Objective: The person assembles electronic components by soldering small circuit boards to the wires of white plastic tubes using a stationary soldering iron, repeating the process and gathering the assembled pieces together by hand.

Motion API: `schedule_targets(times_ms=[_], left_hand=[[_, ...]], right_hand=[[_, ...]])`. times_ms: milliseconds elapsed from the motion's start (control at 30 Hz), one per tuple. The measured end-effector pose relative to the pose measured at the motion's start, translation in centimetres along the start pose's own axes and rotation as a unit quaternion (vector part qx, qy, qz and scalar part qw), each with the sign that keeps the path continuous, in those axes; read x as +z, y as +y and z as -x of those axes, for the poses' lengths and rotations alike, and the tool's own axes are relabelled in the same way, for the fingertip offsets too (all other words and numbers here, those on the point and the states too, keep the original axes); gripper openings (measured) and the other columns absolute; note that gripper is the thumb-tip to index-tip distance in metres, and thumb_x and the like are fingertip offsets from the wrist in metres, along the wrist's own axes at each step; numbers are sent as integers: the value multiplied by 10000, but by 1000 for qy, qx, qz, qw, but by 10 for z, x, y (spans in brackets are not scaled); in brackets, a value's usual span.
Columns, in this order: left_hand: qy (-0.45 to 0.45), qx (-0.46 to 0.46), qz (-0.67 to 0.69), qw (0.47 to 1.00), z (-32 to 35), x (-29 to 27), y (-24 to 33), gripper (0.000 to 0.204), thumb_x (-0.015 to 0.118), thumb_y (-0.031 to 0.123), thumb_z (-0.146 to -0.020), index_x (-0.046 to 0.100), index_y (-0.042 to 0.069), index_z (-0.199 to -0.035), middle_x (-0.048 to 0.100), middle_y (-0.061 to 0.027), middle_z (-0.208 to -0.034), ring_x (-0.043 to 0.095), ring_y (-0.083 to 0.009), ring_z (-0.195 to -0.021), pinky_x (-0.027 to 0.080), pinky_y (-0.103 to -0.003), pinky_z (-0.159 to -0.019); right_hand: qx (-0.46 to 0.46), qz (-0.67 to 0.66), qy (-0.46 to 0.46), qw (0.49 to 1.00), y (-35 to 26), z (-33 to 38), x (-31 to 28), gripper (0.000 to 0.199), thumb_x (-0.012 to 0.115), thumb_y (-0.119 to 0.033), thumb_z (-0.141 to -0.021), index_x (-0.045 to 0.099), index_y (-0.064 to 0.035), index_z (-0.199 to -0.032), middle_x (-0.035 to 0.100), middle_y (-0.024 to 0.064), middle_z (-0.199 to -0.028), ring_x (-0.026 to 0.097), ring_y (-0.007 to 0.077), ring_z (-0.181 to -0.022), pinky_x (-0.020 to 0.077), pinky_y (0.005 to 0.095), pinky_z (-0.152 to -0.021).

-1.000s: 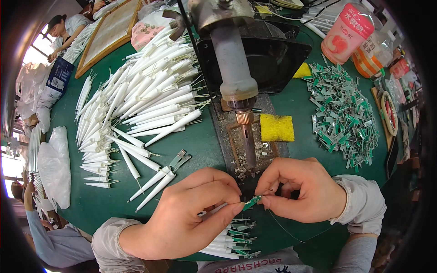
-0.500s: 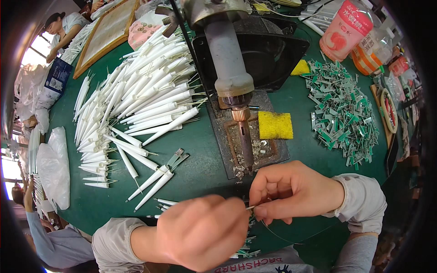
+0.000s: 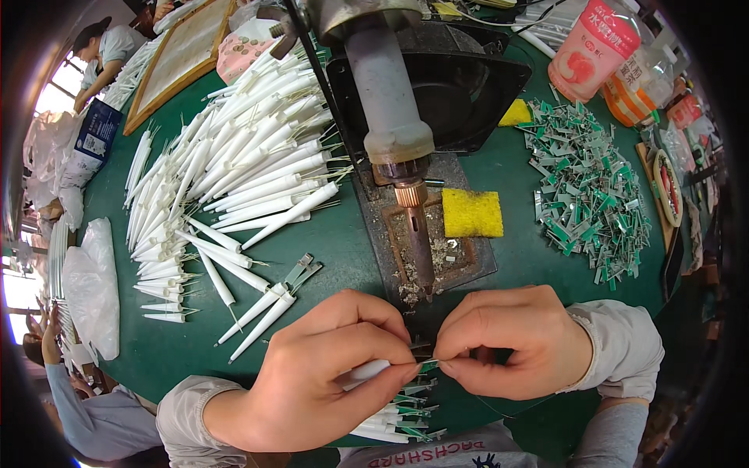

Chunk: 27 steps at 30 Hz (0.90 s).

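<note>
My left hand [image 3: 320,378] is closed in a pinch around a white tapered tube [image 3: 363,372], mostly hidden by the fingers. Opposite it, my right hand [image 3: 519,343] pinches a small green and silver piece [image 3: 428,364] at the tube's end; its exact shape is too small to tell. A thin wire trails below the right hand. Just beyond both hands, the tip of an upright soldering iron [image 3: 420,249] points down over a dark tray [image 3: 484,269]. Beneath my left hand lie several white tubes [image 3: 384,431] with small green boards at their ends.
A large pile of white tapered tubes with wire ends [image 3: 234,156] covers the left side. Small green boards [image 3: 589,187] are heaped at right. A yellow sponge [image 3: 473,214] lies beside the iron, a black fan [image 3: 460,93] behind it. A pink-labelled bottle [image 3: 594,51] stands far right.
My left hand has tilted back and moved slightly up, uncovering the white tubes below it. Both hands' fingertips now meet at the small piece.
</note>
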<state>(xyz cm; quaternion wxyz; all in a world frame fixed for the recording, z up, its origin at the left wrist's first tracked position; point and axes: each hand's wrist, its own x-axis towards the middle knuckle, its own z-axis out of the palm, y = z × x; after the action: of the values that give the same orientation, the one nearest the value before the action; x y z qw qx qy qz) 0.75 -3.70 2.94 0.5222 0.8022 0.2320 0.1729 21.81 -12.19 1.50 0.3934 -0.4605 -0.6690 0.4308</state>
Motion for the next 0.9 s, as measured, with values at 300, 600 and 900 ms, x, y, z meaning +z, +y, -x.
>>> schedule_targets(times_ms=[300,600,900], left_hand=[[2,-104,117,988,3,3,-2,127,734,-52,-729,665,31,-795,586,-89,-1001,573,-109,-828,461,-224,-692],[-9,-123,110,986,3,4,-2,131,734,-53,-726,665,36,-794,584,-78,-981,567,-105,-830,452,-224,-686],[-2,-107,114,988,2,4,-6,117,714,-69,-746,660,15,-807,608,-106,-985,579,-130,-870,460,-246,-747]], right_hand=[[83,-42,38,995,-2,-4,0,121,662,9,-765,623,-27,-874,616,35,-732,617,97,-618,481,225,-464],[65,-37,35,997,-1,-2,1,135,667,16,-755,615,-29,-872,609,26,-734,599,98,-606,478,221,-463],[54,-40,39,997,1,-3,1,125,654,28,-765,617,-28,-871,615,30,-743,603,101,-607,479,222,-458]])
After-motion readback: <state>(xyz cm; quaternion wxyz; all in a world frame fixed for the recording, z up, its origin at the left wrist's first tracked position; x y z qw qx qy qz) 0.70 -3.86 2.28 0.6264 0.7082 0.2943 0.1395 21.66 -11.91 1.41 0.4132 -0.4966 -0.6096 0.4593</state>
